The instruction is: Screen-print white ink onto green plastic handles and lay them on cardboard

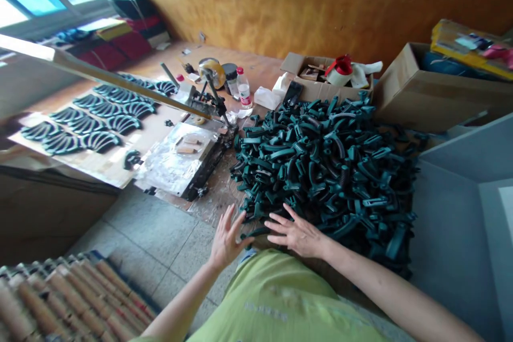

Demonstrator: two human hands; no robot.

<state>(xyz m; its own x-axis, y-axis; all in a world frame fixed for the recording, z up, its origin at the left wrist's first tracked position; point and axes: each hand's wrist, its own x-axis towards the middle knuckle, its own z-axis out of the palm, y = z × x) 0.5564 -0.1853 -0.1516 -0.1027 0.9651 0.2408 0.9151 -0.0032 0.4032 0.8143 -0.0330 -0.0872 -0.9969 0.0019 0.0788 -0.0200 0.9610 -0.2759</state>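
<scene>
A large heap of dark green curved parts (312,165) is piled on the table in front of me; they look like molded handles or levers, but their exact kind is unclear. My left hand (226,240) hovers at the heap's near left edge, fingers spread and nothing in it. Over the heap's front edge, my right hand (298,236) is stretched out with its fingers apart, also holding nothing; whether it touches the parts below, I cannot tell. One loose green part (256,232) lies between the two hands.
Left of the heap sits a flat printing-type fixture (176,157) under a long bar (132,77). Rows of green parts (80,123) lie on a board beyond it. A bottle (243,88), an open carton (320,83) and a bigger box (428,93) stand behind. Cardboard rolls (68,299) are low left.
</scene>
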